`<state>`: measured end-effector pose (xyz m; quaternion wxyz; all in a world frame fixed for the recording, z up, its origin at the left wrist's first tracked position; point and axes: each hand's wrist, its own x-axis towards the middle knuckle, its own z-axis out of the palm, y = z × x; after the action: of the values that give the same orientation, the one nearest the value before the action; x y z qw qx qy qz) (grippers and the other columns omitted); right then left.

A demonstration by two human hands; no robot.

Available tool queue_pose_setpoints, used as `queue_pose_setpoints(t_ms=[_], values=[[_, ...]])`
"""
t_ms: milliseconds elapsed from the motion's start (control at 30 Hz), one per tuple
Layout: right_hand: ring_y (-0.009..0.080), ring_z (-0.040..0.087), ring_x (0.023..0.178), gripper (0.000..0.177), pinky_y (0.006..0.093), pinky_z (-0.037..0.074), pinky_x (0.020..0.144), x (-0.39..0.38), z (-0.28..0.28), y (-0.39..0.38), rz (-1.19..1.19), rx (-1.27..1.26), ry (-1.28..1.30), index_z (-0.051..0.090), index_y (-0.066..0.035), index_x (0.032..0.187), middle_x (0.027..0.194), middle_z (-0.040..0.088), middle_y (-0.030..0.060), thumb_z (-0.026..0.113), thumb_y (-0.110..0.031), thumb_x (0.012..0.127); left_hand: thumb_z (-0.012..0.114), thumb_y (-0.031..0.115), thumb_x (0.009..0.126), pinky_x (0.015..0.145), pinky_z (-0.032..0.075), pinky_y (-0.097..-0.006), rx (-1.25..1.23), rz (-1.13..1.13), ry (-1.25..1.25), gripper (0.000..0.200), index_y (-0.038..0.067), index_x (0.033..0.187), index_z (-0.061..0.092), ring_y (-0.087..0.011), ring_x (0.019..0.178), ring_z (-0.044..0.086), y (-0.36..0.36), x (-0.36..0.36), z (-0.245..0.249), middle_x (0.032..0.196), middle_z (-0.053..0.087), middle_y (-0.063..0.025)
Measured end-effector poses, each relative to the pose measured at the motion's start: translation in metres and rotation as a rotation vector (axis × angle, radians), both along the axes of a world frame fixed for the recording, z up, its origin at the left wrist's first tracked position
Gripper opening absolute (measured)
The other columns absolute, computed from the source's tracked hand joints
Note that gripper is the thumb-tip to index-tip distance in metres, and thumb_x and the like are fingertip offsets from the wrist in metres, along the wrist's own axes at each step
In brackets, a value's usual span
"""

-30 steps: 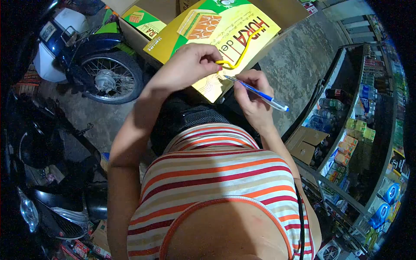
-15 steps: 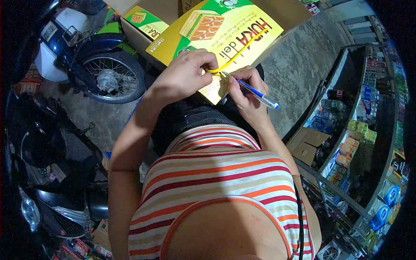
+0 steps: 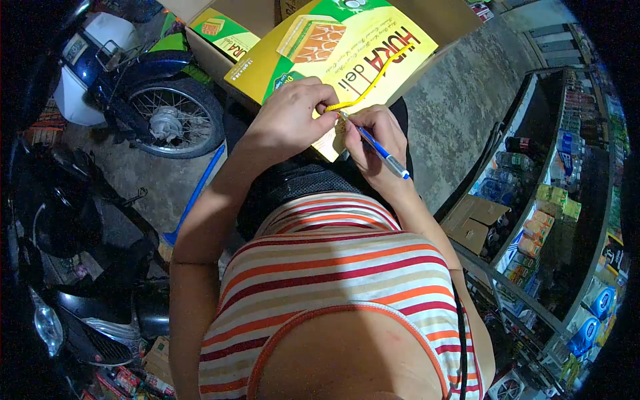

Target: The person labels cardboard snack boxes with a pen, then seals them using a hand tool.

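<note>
Cord point(image 3: 348, 105), slender, bright yellow and ridged near its lower end, is noted in the head view, curved across the printed face of a cardboard box point(image 3: 353, 50). Its lower end is pinched between the thumb and fingers of the left hand point(image 3: 293, 123). A slim pen point(image 3: 381, 150), blue with a pale section towards its blue end, is gripped by the closed fingers of the right hand point(image 3: 375, 143), its tip directed at the pinched end; contact there cannot be told. The box, smooth, flat-faced and square-edged, is tilted above the lap. Behind it an open brown carton point(image 3: 443, 23) is observed, with a similarly printed box point(image 3: 223, 33) held inside. A spoked wheel point(image 3: 167, 123) with black tyre is recorded at image left; metal-edged shelving point(image 3: 517, 297) is recorded opposite.
</note>
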<state>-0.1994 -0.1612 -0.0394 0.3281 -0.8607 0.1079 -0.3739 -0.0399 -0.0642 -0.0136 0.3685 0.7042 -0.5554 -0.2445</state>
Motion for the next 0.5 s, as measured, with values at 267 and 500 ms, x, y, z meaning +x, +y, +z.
queue_pose_setpoints(t_ms=[267,500], values=[[0.0328,0.056,0.067,0.021,0.0393,0.046,0.062,-0.0003,-0.0032,-0.0021,0.048,-0.038,0.007,0.052,-0.001,0.084,0.075,0.055,0.0148,0.07,0.002,0.073,0.065,0.014,0.081,0.066,0.047,-0.0356,-0.105,0.004,-0.104,0.016,-0.001,0.085,0.063,-0.0269,0.074,0.06,0.0001,-0.0026,-0.0095,0.078,0.058,-0.0125],[0.034,0.056,0.069,0.021,0.0402,0.046,0.062,-0.0027,-0.0011,-0.0038,0.087,-0.056,0.037,0.051,-0.001,0.083,0.075,0.055,0.0148,0.069,0.002,0.072,0.064,0.013,0.081,0.067,0.047,-0.0354,-0.079,-0.041,-0.138,0.016,-0.001,0.088,0.062,-0.0279,0.074,0.059,0.0012,-0.0017,-0.0103,0.08,0.058,-0.0134]])
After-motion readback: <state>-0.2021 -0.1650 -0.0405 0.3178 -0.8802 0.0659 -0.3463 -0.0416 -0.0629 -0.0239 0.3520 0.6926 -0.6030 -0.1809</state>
